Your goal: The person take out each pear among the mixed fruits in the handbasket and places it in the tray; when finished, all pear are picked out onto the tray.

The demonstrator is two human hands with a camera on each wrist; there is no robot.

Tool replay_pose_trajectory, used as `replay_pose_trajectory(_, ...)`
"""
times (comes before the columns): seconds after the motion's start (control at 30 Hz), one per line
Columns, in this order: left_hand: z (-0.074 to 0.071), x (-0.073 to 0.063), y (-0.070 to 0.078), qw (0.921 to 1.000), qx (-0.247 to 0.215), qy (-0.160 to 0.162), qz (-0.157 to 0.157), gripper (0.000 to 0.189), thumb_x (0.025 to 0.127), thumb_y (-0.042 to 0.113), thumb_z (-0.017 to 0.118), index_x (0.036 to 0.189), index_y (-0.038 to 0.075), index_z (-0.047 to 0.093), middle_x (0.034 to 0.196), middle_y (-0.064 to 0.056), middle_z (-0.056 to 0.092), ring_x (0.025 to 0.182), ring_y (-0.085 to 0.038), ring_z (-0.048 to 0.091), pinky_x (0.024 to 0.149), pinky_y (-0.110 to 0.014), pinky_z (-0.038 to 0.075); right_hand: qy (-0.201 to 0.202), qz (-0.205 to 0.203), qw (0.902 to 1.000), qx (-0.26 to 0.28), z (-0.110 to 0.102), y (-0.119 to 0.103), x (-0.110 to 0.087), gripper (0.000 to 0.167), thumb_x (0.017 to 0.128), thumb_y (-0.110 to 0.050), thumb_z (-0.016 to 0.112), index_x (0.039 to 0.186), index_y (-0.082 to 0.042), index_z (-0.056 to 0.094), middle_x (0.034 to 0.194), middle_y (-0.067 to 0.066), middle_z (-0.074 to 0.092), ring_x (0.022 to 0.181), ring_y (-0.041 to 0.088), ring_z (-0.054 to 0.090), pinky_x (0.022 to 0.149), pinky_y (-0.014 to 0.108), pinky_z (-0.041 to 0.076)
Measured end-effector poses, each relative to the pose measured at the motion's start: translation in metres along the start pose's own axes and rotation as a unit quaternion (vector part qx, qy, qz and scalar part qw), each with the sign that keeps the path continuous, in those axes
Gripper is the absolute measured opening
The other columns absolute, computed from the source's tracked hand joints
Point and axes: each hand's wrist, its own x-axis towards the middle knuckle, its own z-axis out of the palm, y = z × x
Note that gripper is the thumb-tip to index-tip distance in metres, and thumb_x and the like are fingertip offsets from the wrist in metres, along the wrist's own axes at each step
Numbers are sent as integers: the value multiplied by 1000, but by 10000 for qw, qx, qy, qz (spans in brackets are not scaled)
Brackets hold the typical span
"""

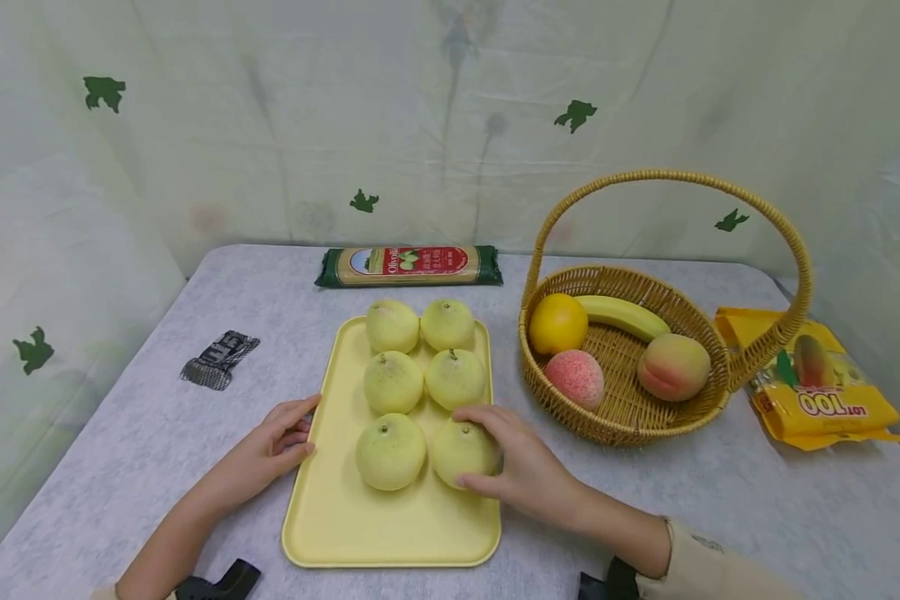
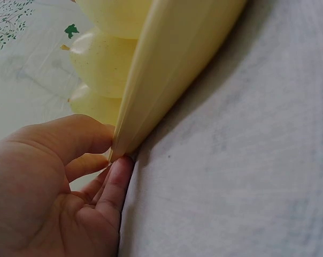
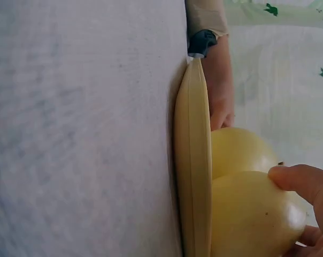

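A yellow tray (image 1: 390,533) carries several round, pale-green speckled pears (image 1: 393,382) with short stems, set in two columns. My left hand (image 1: 273,437) is at the tray's left edge; in the left wrist view its fingertips pinch the tray rim (image 2: 167,69). At the front right of the group, my right hand (image 1: 521,462) holds a pear (image 1: 461,454), thumb on the near side and fingers over the far side. That pear (image 3: 252,214) is low over the tray in the right wrist view, close against a neighbouring pear (image 3: 239,150).
Right of the tray stands a wicker basket (image 1: 622,429) with an orange (image 1: 558,323), a banana (image 1: 622,315) and two peaches (image 1: 673,367). A yellow snack bag (image 1: 832,408) lies beyond it. Behind the tray is a pasta packet (image 1: 412,265); a black mesh pouch (image 1: 217,360) lies left.
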Motion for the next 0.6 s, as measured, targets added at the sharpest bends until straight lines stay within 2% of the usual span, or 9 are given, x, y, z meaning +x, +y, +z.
replay_pose_trajectory(0.23,-1,-1,0,10000,42,-1,-39,63,91,10,53,143,1,19,133,-19,24,106,-8,39,86,-12,37,-19,322,9987,394,7,4,6,64,69,-32,77,124,-15,49,121,-9,48,112,9,41,94,33,36)
replay_pose_trajectory(0.47,-1,-1,1,9999,72,26,-80,63,91,11,53,143,2,19,134,-20,24,106,-7,40,86,-12,37,-61,336,9978,563,8,5,7,63,69,-31,78,123,-16,49,122,-10,47,114,8,39,97,32,32)
replay_pose_trajectory(0.6,1,-1,3,9994,239,127,-215,62,91,12,53,143,2,20,132,-19,26,106,-11,41,85,-12,38,-172,352,9978,541,1,3,4,60,74,-36,72,127,-17,48,128,-11,43,119,7,35,101,32,28)
